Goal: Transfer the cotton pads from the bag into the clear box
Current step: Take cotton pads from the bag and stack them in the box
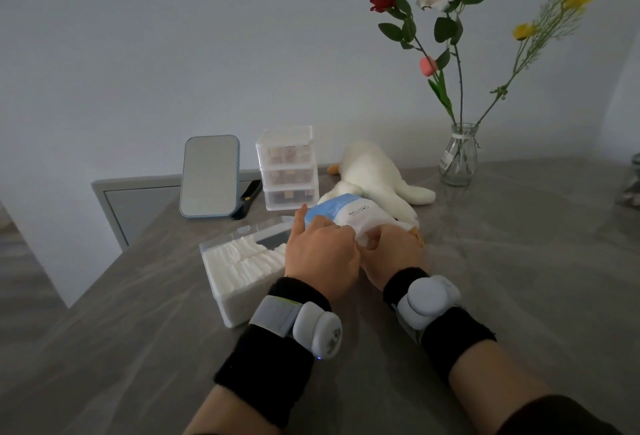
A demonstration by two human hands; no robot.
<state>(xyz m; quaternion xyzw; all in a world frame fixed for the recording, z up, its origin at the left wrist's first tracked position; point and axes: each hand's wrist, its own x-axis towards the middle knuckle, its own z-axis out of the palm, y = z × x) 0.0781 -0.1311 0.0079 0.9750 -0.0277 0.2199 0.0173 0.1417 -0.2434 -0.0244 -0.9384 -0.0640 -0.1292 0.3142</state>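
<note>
A blue and white bag of cotton pads (341, 214) lies on the grey table, its mouth toward me. My left hand (320, 252) rests on the bag's near left side and grips its edge. My right hand (396, 249) has its fingers at the bag's opening, closed on the plastic; what they hold inside is hidden. To the left stands the clear box (221, 299), open, with rows of white cotton pads (242, 259) filling most of it. Its lid (266, 230) leans back behind it.
Behind the bag lie a white plush duck (374, 174), a clear three-drawer organizer (289, 167) and a standing blue-framed mirror (209, 176). A glass vase (459, 157) with flowers stands at the back right. The table's left edge runs close to the clear box.
</note>
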